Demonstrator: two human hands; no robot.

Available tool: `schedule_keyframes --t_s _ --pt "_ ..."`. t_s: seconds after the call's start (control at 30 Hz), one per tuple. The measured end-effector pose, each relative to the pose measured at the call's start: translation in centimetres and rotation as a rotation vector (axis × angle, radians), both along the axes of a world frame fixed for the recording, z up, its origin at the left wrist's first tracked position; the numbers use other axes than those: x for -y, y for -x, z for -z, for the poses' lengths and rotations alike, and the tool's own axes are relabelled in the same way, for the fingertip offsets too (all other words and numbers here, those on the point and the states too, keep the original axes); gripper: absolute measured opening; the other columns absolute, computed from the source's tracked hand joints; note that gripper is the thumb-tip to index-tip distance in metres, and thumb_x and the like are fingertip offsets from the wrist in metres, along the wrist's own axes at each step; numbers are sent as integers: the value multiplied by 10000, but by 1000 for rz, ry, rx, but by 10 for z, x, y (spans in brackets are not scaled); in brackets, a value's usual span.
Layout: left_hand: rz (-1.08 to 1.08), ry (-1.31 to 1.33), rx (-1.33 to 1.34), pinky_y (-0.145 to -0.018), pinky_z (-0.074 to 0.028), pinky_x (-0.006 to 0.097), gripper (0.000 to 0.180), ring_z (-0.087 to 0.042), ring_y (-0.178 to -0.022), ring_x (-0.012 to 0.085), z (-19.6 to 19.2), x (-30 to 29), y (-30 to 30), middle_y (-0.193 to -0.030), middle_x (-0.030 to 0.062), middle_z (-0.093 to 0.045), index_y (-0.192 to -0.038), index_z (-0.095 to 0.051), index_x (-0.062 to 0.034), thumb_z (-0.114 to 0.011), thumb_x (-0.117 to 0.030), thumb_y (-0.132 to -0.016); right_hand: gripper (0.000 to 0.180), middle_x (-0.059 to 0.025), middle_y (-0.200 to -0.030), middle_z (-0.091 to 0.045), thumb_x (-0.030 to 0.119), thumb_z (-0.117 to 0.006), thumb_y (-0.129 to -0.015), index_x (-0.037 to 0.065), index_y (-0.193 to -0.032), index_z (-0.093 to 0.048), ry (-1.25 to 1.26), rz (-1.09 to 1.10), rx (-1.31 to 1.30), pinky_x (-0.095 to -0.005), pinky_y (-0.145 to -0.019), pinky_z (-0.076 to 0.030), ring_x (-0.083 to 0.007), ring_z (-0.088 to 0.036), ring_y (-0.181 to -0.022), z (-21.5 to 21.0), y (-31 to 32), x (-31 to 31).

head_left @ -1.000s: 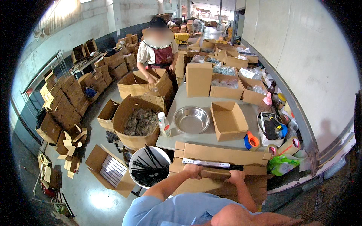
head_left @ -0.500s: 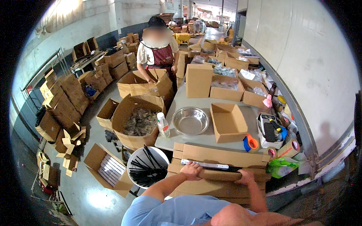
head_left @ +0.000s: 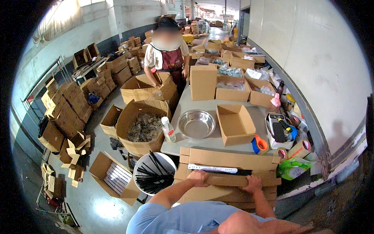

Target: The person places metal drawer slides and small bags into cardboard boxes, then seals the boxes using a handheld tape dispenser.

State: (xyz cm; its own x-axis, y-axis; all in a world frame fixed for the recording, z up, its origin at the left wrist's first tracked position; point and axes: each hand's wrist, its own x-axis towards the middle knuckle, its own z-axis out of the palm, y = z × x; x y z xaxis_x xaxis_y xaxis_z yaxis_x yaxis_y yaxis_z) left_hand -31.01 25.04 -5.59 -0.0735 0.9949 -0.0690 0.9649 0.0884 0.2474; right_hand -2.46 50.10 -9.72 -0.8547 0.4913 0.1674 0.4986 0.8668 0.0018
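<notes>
Both my hands grip the near flap of a flattened cardboard box (head_left: 230, 180) lying in front of me. My left hand (head_left: 198, 178) is closed over the flap's left part, just below a long silver metal rail (head_left: 212, 168). Closed on the same flap farther right is my right hand (head_left: 252, 184), its fingertips by the end of a black strip (head_left: 244, 172). This strip extends right from the rail, in the fold of the cardboard. The undersides of my fingers are hidden.
To the left stand a white bucket (head_left: 141, 180) of black rods and a carton (head_left: 98, 165) with white strips. A steel bowl (head_left: 196, 134), a bottle (head_left: 168, 130) and an open box (head_left: 235, 136) sit on the table. A person in an apron (head_left: 172, 61) reaches into a carton.
My hands keep their hold on the cardboard flap, with only slight movement. More of the black strip shows beside my right hand. The view has shifted a little.
</notes>
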Motion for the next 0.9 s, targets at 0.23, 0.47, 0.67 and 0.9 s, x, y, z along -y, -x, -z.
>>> schedule_keyframes --t_s 0.23,0.47,0.67,0.9 --pt "-92 -92 -131 -884 -416 444 596 -573 -1010 300 5 2 0 -1025 123 -614 -1063 -551 -88 -631 -565 -715 774 -87 -1052 -611 719 -691 -498 157 -1022 -601 114 77 237 -475 -900 -375 -293 -559 -1011 -17 14 -7" --pt "-107 -20 -48 -912 -410 445 672 -559 -1056 310 -3 2 0 -1111 140 -591 -1119 -527 -71 -575 -626 -742 801 -106 -1074 -609 743 -676 -498 148 -1029 -603 94 89 177 -482 -971 -334 -308 -554 -1049 -23 12 3" --pt "-159 93 9 -900 -432 430 692 -558 -1070 309 -10 -3 0 -1117 154 -590 -1123 -529 -63 -573 -637 -739 816 -111 -1087 -607 757 -657 -516 135 -1041 -611 115 89 264 -480 -965 -338 -309 -557 -1045 -21 16 -6" --pt "-164 19 7 -875 -439 435 654 -585 -1015 309 -9 2 -2 -1072 152 -609 -1102 -527 -66 -615 -595 -726 815 -109 -1072 -617 744 -665 -519 117 -1038 -616 252 69 282 -448 -949 -365 -316 -556 -1038 -35 19 -1"
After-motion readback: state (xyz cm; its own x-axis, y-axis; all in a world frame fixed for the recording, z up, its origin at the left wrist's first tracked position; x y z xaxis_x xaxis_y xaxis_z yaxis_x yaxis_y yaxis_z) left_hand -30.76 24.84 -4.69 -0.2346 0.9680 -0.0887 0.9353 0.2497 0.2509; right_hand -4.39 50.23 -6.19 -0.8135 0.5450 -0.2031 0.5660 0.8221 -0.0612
